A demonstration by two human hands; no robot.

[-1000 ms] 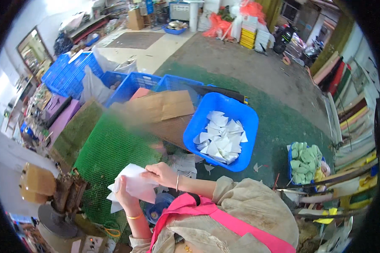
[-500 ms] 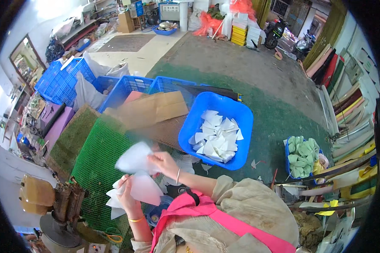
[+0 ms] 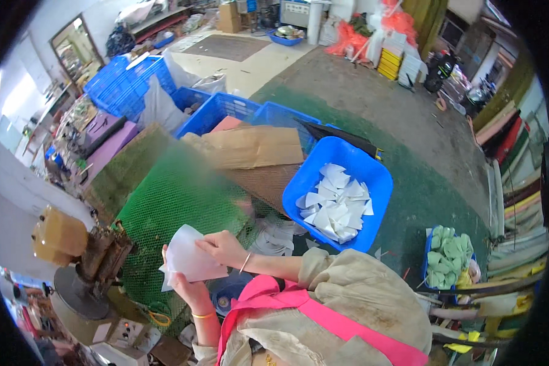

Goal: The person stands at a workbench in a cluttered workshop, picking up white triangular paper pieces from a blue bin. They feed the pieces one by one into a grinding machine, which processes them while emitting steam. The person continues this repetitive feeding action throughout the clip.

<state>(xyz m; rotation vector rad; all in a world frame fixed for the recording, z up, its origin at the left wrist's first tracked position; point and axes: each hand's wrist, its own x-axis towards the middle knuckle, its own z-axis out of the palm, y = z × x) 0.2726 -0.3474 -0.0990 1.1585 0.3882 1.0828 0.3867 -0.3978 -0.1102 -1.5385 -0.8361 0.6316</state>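
In front of me, my left hand (image 3: 190, 291) holds several thin, curved white cut pieces (image 3: 189, 253) from below and from the left, its fingers partly hidden behind them. My right hand (image 3: 222, 250) pinches the upper right part of the front piece between thumb and fingers. Both hands are over the near edge of a green mesh mat (image 3: 177, 201). To their right, a deep blue plastic tub (image 3: 381, 177) holds a heap of similar white pieces (image 3: 338, 207).
Left of my hands stands a machine with a yellowish container (image 3: 61, 235). Brown cardboard (image 3: 262, 146) lies past the mat, beside blue crates (image 3: 226, 113). A small basket of pale green pieces (image 3: 448, 259) sits at the right. More white pieces (image 3: 271, 239) lie below the tub's left side.
The white pieces, spread apart between my hands before, are now together in one overlapping bunch. My right hand has come down closer to my left. The whole view has shifted.
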